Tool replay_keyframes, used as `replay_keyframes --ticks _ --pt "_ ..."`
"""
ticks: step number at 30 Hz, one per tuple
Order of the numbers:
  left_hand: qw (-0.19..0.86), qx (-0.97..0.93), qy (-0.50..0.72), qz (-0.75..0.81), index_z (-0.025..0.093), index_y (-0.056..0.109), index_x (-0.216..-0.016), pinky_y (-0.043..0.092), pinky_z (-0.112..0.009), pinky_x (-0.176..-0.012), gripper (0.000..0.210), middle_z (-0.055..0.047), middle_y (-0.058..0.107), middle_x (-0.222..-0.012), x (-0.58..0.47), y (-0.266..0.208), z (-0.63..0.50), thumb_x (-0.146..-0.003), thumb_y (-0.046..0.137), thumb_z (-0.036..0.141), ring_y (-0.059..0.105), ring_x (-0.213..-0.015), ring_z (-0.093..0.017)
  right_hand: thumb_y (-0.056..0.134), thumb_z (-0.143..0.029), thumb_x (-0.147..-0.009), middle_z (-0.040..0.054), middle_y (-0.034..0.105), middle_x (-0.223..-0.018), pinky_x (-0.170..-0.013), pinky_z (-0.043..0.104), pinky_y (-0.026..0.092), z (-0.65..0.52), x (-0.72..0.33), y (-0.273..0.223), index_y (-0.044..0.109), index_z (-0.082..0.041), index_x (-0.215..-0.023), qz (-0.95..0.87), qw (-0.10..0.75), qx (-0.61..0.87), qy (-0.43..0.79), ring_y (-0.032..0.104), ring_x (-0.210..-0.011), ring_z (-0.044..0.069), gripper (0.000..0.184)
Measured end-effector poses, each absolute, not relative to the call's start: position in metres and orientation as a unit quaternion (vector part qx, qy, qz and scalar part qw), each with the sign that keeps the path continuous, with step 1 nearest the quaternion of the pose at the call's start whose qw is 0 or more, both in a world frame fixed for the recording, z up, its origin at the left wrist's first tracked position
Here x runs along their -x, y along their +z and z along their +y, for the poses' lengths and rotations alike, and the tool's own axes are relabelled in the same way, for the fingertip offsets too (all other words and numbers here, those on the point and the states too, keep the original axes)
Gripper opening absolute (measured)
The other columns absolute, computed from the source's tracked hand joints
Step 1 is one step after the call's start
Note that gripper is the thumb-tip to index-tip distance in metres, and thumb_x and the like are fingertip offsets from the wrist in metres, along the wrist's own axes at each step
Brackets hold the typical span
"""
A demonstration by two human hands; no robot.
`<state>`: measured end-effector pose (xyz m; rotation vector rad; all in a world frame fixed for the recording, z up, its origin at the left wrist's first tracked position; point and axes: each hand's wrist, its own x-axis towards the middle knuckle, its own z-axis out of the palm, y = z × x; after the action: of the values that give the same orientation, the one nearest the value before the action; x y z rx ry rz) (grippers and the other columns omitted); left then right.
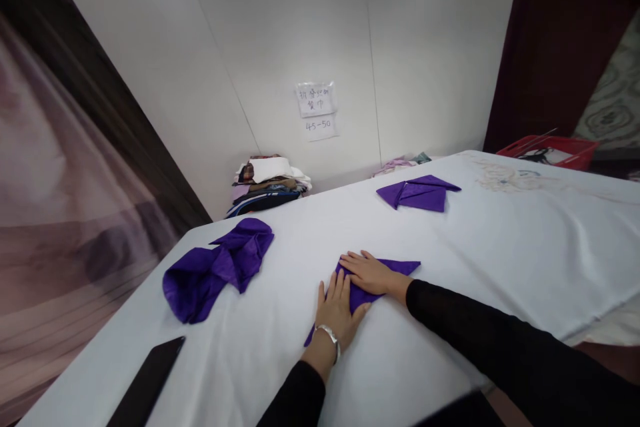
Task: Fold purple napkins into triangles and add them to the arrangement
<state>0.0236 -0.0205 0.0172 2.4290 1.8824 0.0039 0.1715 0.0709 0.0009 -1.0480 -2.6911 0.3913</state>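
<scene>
So the left arm (295, 395) and right arm (495, 333) are both reaching forward, black-sleeved, palms facing down. Left hand (336, 313) is pointing its fingers (339, 285) ahead, thumb (361, 311) kinda sticking out; right hand (369, 271) is slanting inward, lying flat just beyond it.

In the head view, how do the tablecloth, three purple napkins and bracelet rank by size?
1. White tablecloth
2. Crumpled purple napkin
3. Unsure: far folded purple napkin, shrunk by distance, or pressed purple napkin, partly covered by the left hand and right hand
4. Silver bracelet
</scene>
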Motion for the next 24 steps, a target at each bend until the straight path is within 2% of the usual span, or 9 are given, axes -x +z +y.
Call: replay_keyframes --ticks 5,12,17,21,24 --pt "0.052 -0.793 -0.001 0.607 0.008 0.018 -0.141 0.007 -0.048 -0.110 0.080 -0.010 0.016 -0.148 -0.026 0.008 -0.016 -0.083 0.013 0.063 0.008 -0.136 -0.025 0.027 -0.039 -0.091 0.0086 0.028 -0.145 -0.106 0.044 0.013 0.071 -0.171 0.001 0.026 -0.019 -0.140 -0.913 0.108 0.371 0.133 0.020 -0.133 0.021 0.053" --pt "0.048 -0.803 0.020 0.594 0.010 0.020 -0.140 0.007 -0.048 -0.110 0.076 -0.009 0.017 -0.148 -0.021 -0.002 -0.015 -0.084 0.013 0.061 0.007 -0.136 -0.024 0.026 -0.038 -0.092 0.0072 0.024 -0.147 -0.107 0.043 0.009 0.072 -0.174 -0.003 0.027 -0.019 -0.140 -0.914 0.085 0.370 0.145 0.015 -0.135 0.019 0.052" --pt "0.042 -0.808 0.037 0.587 0.011 0.019 -0.141 0.007 -0.050 -0.110 0.078 -0.009 0.019 -0.148 -0.020 -0.009 -0.013 -0.083 0.012 0.063 0.008 -0.136 -0.025 0.023 -0.040 -0.092 0.0049 0.022 -0.147 -0.108 0.042 0.007 0.080 -0.175 0.009 0.023 -0.020 -0.141 -0.891 0.066 0.386 0.228 0.012 -0.135 0.018 0.053" --pt "0.042 -0.806 0.039 0.589 0.009 0.018 -0.141 0.007 -0.049 -0.110 0.074 -0.009 0.019 -0.148 -0.020 -0.005 -0.015 -0.085 0.012 0.058 0.009 -0.136 -0.024 0.024 -0.049 -0.091 0.0051 0.020 -0.148 -0.108 0.044 0.004 0.084 -0.164 0.025 0.022 -0.021 -0.142 -0.888 0.077 0.382 0.243 0.010 -0.136 0.021 0.059" --pt "0.047 -0.804 0.036 0.592 0.009 0.022 -0.140 0.007 -0.050 -0.110 0.076 -0.011 0.026 -0.145 -0.021 -0.002 -0.017 -0.085 0.012 0.061 0.014 -0.135 -0.026 0.025 -0.057 -0.088 0.0061 0.023 -0.147 -0.108 0.045 0.001 0.082 -0.150 0.025 0.027 -0.022 -0.140 -0.914 0.076 0.338 0.213 0.010 -0.135 0.022 0.063"
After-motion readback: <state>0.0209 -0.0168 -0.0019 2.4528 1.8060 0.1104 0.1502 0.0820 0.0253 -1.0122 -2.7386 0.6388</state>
